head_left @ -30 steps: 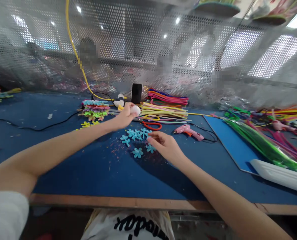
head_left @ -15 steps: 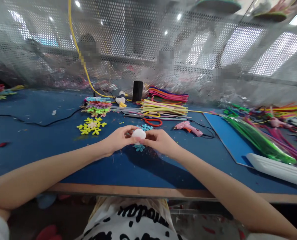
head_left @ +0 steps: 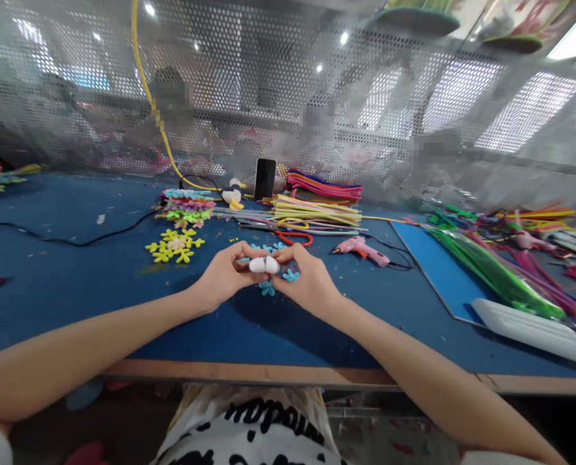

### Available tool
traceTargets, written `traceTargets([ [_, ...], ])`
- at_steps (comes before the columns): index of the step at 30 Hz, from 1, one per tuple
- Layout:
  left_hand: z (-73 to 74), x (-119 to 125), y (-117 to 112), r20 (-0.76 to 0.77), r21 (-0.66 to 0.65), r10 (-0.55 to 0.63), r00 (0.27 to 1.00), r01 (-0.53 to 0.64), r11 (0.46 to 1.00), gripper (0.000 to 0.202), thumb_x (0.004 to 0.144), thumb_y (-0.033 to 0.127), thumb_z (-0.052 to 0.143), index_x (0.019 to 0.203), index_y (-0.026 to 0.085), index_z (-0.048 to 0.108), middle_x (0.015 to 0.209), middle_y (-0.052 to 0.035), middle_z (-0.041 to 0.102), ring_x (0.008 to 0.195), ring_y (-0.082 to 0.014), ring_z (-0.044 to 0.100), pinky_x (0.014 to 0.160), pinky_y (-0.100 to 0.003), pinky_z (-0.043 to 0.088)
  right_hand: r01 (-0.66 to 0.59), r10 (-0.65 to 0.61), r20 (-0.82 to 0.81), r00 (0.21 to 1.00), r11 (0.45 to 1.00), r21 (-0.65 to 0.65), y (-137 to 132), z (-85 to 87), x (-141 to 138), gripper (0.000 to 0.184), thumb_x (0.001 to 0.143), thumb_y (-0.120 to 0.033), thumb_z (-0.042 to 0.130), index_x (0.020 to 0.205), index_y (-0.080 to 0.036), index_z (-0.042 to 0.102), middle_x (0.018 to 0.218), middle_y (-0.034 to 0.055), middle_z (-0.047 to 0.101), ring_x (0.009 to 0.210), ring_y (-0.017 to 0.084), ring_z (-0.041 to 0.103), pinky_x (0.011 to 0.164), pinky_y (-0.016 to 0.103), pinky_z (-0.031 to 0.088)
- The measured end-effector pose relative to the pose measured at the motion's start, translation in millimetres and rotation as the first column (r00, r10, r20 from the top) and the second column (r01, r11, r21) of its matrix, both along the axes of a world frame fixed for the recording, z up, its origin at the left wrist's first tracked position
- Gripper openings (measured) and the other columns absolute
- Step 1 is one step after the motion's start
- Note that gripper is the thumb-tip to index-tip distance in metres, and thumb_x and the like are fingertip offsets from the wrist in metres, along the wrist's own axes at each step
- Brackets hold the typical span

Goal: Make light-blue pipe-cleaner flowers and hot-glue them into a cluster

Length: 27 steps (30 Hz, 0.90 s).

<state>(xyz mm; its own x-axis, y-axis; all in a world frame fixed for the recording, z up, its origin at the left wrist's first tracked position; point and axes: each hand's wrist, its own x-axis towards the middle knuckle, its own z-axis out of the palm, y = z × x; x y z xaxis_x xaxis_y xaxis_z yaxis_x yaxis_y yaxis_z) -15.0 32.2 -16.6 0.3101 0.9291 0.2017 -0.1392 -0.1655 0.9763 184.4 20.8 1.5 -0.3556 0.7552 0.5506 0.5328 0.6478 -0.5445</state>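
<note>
Both my hands meet over the middle of the blue table (head_left: 75, 284). My left hand (head_left: 225, 274) and my right hand (head_left: 307, 281) each pinch one side of a small white egg-shaped piece (head_left: 263, 264), which now shows as two halves side by side. Several light-blue felt flowers (head_left: 268, 288) lie on the table right under and behind my fingers. A cluster of yellow felt flowers (head_left: 174, 245) lies to the left of my left hand.
A pink glue gun (head_left: 363, 250) with its cord lies right of my hands. Behind are red scissors (head_left: 295, 239), bundles of coloured pipe cleaners (head_left: 317, 213), a stack of felt flowers (head_left: 187, 205), a black phone (head_left: 265, 179) and a perforated screen. A blue mat (head_left: 428, 265) and green bundle lie at right.
My left hand carried the white piece from the back of the table to the middle. My right hand left the blue flowers and took hold of it; it now shows two halves.
</note>
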Motion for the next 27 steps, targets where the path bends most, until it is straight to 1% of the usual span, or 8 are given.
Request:
traceTargets([
  [3, 0.0, 1.9, -4.7, 0.002, -0.004, -0.005, 1.0, 0.005, 1.0, 0.046, 0.059, 0.03, 0.092, 0.084, 0.02, 0.054, 0.105, -0.0059, 0.077, 0.094, -0.0228, 0.073, 0.085, -0.037, 0.058, -0.069, 0.056, 0.116, 0.992, 0.99, 0.119, 0.2, -0.3, 2.3, 0.044, 0.079, -0.011, 0.066, 0.121, -0.023, 0.06, 0.114, 0.0083, 0.073, 0.102, 0.022, 0.069, 0.091, 0.036, 0.054],
  [7, 1.2, 1.2, -7.4, 0.017, 0.035, 0.018, 1.0, -0.018, 0.999, 0.045, 0.061, 0.027, 0.091, 0.083, 0.021, 0.052, 0.107, -0.0047, 0.075, 0.095, -0.0207, 0.072, 0.085, -0.034, 0.057, -0.042, 0.023, 0.113, 0.993, 0.985, 0.169, -1.6, -4.1, 2.3, 0.035, 0.084, -0.009, 0.062, 0.116, -0.024, 0.064, 0.11, 0.0081, 0.072, 0.1, 0.022, 0.069, 0.088, 0.034, 0.056],
  [9, 2.8, 0.3, -7.8, 0.027, 0.031, -0.031, 0.999, 0.03, 0.999, 0.049, 0.059, 0.026, 0.093, 0.084, 0.021, 0.051, 0.109, -0.0052, 0.074, 0.099, -0.021, 0.071, 0.087, -0.034, 0.056, -0.002, -0.01, 0.072, 0.997, 0.985, 0.173, -0.6, -6.4, 4.6, 0.033, 0.084, -0.011, 0.063, 0.114, -0.024, 0.064, 0.109, 0.0083, 0.071, 0.097, 0.021, 0.07, 0.085, 0.033, 0.057],
  [14, 5.2, 0.6, -9.1, 0.055, -0.095, -0.091, 0.994, 0.096, 0.991, 0.048, 0.068, 0.041, 0.088, 0.096, 0.021, 0.055, 0.092, -0.0018, 0.071, 0.089, -0.0178, 0.07, 0.086, -0.034, 0.055, -0.094, 0.059, 0.134, 0.989, 0.957, 0.276, 7.8, -10.5, 17.4, 0.031, 0.092, -0.011, 0.054, 0.117, -0.025, 0.064, 0.122, 0.0115, 0.067, 0.117, 0.023, 0.065, 0.1, 0.038, 0.053],
  [18, 1.6, 2.3, -9.2, 0.091, -0.166, -0.102, 0.991, 0.116, 0.979, 0.056, 0.066, 0.036, 0.091, 0.105, 0.023, 0.053, 0.094, -0.0012, 0.072, 0.087, -0.0168, 0.07, 0.085, -0.032, 0.055, -0.12, 0.075, 0.173, 0.982, 0.956, 0.268, 10.8, -11.7, 19.1, 0.042, 0.093, -0.007, 0.049, 0.129, -0.026, 0.06, 0.131, 0.0109, 0.063, 0.125, 0.022, 0.061, 0.106, 0.039, 0.051],
  [20, -0.7, 2.1, -7.7, 0.12, -0.165, -0.036, 0.992, 0.056, 0.985, 0.056, 0.067, 0.035, 0.09, 0.106, 0.023, 0.052, 0.094, -0.0002, 0.07, 0.086, -0.0152, 0.069, 0.084, -0.031, 0.055, -0.071, 0.032, 0.128, 0.991, 0.947, 0.313, 8.1, -9.2, 15.8, 0.048, 0.091, -0.003, 0.046, 0.13, -0.025, 0.06, 0.133, 0.0112, 0.062, 0.127, 0.022, 0.059, 0.107, 0.04, 0.05],
  [23, -2.9, 0.1, -3.4, 0.135, -0.118, 0.121, 0.983, -0.106, 0.987, 0.054, 0.067, 0.034, 0.089, 0.104, 0.023, 0.051, 0.092, 0.0019, 0.068, 0.082, -0.0133, 0.068, 0.081, -0.029, 0.054, 0.07, -0.073, -0.004, 0.997, 0.934, 0.351, 0.7, -1.6, 7.8, 0.041, 0.088, -0.003, 0.047, 0.117, -0.023, 0.068, 0.117, 0.0119, 0.067, 0.113, 0.023, 0.065, 0.099, 0.04, 0.053],
  [27, -4.8, -2.1, 0.4, 0.094, -0.019, 0.244, 0.965, -0.244, 0.97, 0.053, 0.065, 0.033, 0.089, 0.101, 0.022, 0.051, 0.088, 0.0024, 0.066, 0.082, -0.0149, 0.068, 0.081, -0.031, 0.055, 0.122, -0.113, -0.094, 0.989, 0.987, 0.105, -3.6, 4.7, -7.2, 0.014, 0.088, -0.021, 0.065, 0.096, -0.022, 0.075, 0.094, 0.0083, 0.075, 0.091, 0.022, 0.069, 0.086, 0.037, 0.055],
])
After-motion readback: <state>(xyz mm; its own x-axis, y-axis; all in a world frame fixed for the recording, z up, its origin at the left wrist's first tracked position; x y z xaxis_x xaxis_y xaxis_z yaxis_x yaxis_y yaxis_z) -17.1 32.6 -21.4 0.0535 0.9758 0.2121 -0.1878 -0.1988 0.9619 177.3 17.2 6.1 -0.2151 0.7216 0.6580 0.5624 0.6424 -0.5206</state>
